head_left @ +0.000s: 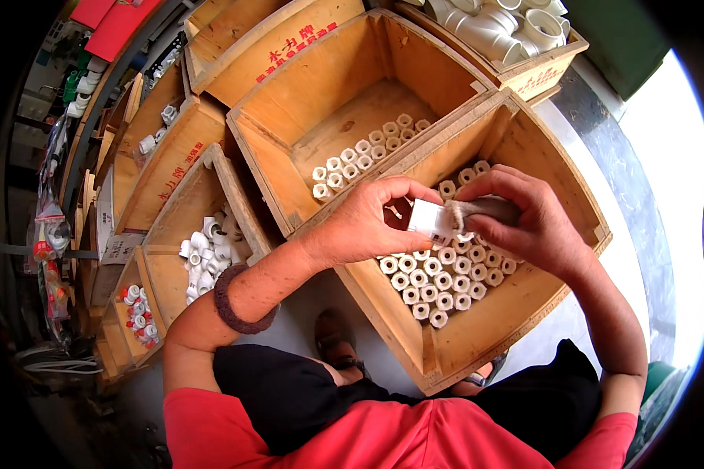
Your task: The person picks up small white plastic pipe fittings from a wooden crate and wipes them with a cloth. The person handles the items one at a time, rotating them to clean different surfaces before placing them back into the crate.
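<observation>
My left hand (365, 221) pinches a white, flat-sided fitting (429, 218) with dark marks on its side. My right hand (536, 223) grips a grey, cloth-like piece (489, 208) whose frayed pale end touches the fitting. Both hands meet above the near wooden box (383, 328). Inside that box, white hexagonal pipe fittings (443, 282) with round holes stand close together in rows. My hands hide some of them. More hexagonal fittings (363, 147) stand in rows along the near side of the wooden box (254, 168) behind it.
To the left, a wooden box (235, 184) holds white elbow fittings (203, 254), and small white-and-red fittings (140, 316) lie in a smaller compartment. Large white pipe bends (497, 31) fill a crate at the far right. Shelving with mixed goods lines the left side.
</observation>
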Available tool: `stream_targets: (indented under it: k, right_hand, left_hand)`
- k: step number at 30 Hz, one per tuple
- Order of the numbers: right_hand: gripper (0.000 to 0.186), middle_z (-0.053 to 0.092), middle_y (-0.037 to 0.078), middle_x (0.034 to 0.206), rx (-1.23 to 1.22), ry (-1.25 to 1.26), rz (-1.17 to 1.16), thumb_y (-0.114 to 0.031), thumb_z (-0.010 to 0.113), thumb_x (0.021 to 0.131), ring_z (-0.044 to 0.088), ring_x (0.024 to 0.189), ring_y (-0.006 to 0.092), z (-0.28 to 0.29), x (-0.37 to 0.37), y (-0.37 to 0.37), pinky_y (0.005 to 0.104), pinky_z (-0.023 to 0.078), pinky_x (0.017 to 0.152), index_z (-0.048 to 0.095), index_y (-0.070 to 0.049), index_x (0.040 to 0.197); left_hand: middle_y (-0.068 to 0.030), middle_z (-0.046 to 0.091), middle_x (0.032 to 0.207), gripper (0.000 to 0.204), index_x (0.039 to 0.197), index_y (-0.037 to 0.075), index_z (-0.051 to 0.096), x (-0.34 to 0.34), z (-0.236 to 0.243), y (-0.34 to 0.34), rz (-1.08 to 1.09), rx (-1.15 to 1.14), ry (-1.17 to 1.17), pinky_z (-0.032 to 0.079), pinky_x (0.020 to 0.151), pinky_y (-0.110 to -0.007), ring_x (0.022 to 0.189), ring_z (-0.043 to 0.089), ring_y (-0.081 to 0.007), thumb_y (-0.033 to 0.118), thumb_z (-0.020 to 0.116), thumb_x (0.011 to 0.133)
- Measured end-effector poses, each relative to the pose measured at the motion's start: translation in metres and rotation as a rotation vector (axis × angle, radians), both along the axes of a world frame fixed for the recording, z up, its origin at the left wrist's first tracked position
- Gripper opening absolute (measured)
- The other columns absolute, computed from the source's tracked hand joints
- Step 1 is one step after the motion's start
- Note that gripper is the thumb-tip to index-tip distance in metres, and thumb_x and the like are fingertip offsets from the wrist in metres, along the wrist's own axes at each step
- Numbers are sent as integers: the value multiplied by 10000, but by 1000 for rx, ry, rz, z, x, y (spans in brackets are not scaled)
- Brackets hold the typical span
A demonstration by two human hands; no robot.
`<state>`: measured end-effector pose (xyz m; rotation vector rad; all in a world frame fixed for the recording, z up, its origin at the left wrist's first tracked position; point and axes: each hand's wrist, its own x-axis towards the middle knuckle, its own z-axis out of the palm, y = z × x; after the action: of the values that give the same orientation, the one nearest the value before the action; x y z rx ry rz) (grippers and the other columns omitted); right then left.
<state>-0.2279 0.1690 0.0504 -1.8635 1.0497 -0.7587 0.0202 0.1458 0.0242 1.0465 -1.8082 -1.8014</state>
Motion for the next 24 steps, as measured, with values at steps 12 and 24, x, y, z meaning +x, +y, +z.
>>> stream_targets:
  k: [12, 24]
  right_hand:
    - [282, 595, -25, 857, 651, -322, -161, -310, 566, 977, 558, 804, 51, -14, 5, 5, 212, 474, 724, 613, -38, 1036]
    - [305, 623, -2, 870, 796, -348, -214, -323, 552, 976, 552, 725, 57, -19, 7, 6, 191, 464, 641, 609, -45, 1088]
  left_hand:
    - [-78, 607, 1135, 498, 1246, -1, 490, -8, -1, 3, -61, 232, 298, 518, 905, -291, 1057, 602, -150, -25, 729, 809]
    - [-55, 612, 1105, 437, 1227, 7, 517, -1, -14, 0, 27, 258, 359, 516, 882, -279, 1002, 599, -118, 29, 720, 841]
